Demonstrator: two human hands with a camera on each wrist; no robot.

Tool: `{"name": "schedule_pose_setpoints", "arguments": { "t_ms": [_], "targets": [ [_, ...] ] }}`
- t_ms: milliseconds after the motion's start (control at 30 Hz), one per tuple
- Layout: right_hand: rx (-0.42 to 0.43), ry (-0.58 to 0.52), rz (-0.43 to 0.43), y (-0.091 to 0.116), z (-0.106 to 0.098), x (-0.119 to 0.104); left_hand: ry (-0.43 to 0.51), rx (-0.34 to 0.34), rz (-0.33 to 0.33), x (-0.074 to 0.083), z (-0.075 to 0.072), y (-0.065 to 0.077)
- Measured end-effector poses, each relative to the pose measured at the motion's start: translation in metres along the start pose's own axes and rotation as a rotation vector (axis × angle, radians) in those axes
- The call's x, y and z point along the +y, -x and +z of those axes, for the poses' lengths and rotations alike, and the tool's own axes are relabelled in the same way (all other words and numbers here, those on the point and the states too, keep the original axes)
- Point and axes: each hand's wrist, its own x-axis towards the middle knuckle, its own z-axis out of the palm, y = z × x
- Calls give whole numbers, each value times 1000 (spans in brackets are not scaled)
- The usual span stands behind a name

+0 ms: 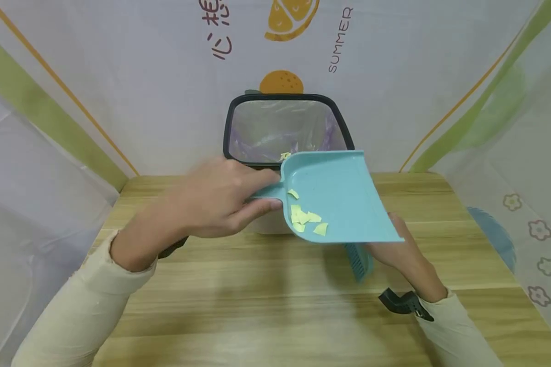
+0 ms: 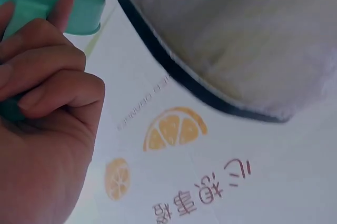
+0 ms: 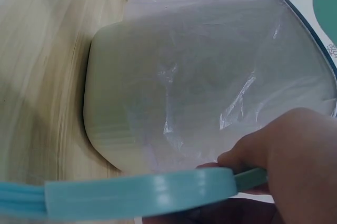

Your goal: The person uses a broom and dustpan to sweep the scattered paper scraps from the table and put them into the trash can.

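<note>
My left hand [image 1: 220, 199] grips the handle of a light blue dustpan [image 1: 335, 193], held up in front of the trash bin. Several pale yellow paper scraps [image 1: 301, 216] lie in the pan near its handle end. In the left wrist view the fingers [image 2: 58, 66] curl round the handle. My right hand [image 1: 397, 244] is lower, partly hidden behind the pan, and holds a small blue brush [image 1: 360, 262]. In the right wrist view the brush [image 3: 142, 195] crosses the bottom of the picture, its handle pinched by the hand [image 3: 300, 161].
The trash bin [image 1: 227, 127], dark-rimmed and lined with a clear bag, stands at the back of the wooden table [image 1: 188, 306]. A few yellow scraps [image 1: 284, 156] show inside it. Behind hangs a white printed cloth [image 1: 165, 76]. A blue round shape [image 1: 493, 237] is at the right edge.
</note>
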Motion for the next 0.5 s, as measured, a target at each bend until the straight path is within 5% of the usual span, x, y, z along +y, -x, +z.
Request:
{"name": "schedule_pose_setpoints", "arguments": {
  "t_ms": [200, 500],
  "targets": [
    [-60, 31, 96, -3, -2, -6, -30, -26, -68, -20, -23, -12],
    [-58, 44, 72, -4, -2, -7, -56, -101, -219, -59, -39, -18]
  ]
}}
